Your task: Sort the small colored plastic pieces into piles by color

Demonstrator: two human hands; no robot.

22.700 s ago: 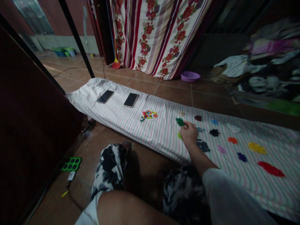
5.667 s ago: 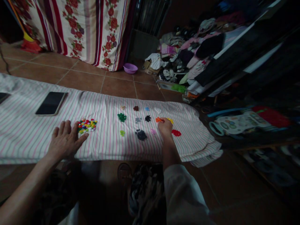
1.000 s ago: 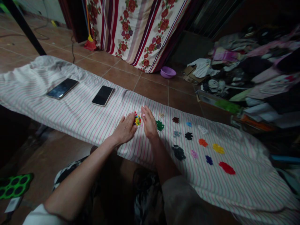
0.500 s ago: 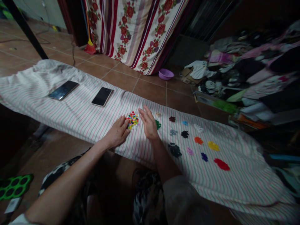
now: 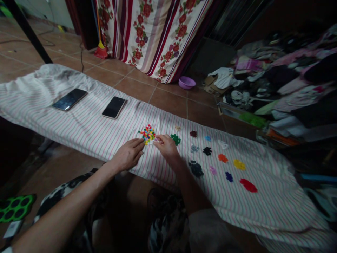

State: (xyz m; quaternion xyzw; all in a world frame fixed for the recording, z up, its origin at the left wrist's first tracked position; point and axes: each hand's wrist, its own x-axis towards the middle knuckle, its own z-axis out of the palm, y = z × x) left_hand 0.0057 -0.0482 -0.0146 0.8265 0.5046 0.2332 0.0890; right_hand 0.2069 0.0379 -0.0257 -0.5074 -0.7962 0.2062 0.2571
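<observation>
A mixed heap of small coloured pieces (image 5: 148, 133) lies on the striped cloth (image 5: 94, 131). My left hand (image 5: 129, 154) rests at its near left edge, fingers stretched out and holding nothing. At the heap's right edge my right hand (image 5: 167, 147) has thumb and fingers pinched together by a few pale pink pieces. Whatever is between those fingertips is too small to make out. Close to the right hand is a dark green pile (image 5: 175, 139). Further right are single-colour piles, among them black (image 5: 207, 151), orange (image 5: 223, 158), yellow (image 5: 239, 164) and red (image 5: 248, 185).
Two phones lie on the cloth to the left, a dark one (image 5: 70, 99) and a light-edged one (image 5: 114, 107). Beyond the cloth are a purple basin (image 5: 186, 82), a red broom (image 5: 101, 52) and a flowered curtain (image 5: 155, 38). Heaped clothes (image 5: 250, 66) fill the right side.
My right hand has come down to the heap's right edge, its fingers going from spread to pinched. My left hand has drawn back slightly towards me, uncovering the heap's left side.
</observation>
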